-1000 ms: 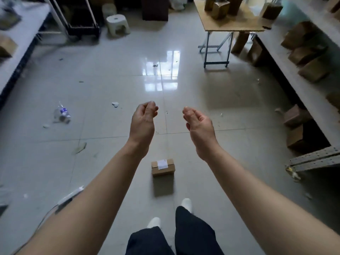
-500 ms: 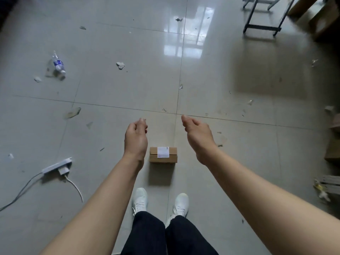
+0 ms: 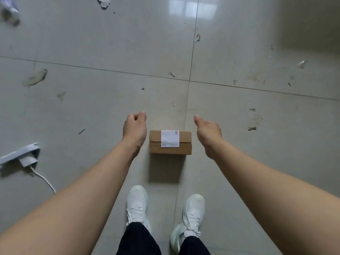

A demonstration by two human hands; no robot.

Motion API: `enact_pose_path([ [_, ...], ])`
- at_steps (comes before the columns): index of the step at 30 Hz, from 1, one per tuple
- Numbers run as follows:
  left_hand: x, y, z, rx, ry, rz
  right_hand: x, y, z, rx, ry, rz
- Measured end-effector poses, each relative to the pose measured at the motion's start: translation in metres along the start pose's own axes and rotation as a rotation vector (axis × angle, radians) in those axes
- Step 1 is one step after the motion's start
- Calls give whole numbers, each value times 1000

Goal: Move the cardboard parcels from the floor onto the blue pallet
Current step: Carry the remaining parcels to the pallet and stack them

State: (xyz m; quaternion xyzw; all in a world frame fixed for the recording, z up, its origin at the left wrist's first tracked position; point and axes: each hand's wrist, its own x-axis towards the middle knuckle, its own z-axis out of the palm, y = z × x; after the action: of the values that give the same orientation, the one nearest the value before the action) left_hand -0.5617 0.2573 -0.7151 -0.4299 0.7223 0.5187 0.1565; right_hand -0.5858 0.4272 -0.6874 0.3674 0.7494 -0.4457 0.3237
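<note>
Barely started: parcel (image 3: 170,142) sits on floor (image 3: 92,43) between left hand (image 3: 135,128) and right hand (image 3: 207,133), neither touching it. Fingers loosely curled, holding nothing. Pallet out of view; grasp, carry and placing remain.

matt cardboard parcel (image 3: 170,142), paper label (image 3: 170,138), glossy floor tiles (image 3: 110,43)

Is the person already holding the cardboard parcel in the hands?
No, the cardboard parcel lies on the floor between the left hand and the right hand, and neither grips it.
</note>
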Motion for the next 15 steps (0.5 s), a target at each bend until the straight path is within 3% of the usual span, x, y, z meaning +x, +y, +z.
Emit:
enact_pose_path([
  [8,79,-73,55,155,-94,-121,111,66,40,-111,-37,119],
  [15,106,-106,75,37,-221,-390,146,94,75,-4,-138,202],
])
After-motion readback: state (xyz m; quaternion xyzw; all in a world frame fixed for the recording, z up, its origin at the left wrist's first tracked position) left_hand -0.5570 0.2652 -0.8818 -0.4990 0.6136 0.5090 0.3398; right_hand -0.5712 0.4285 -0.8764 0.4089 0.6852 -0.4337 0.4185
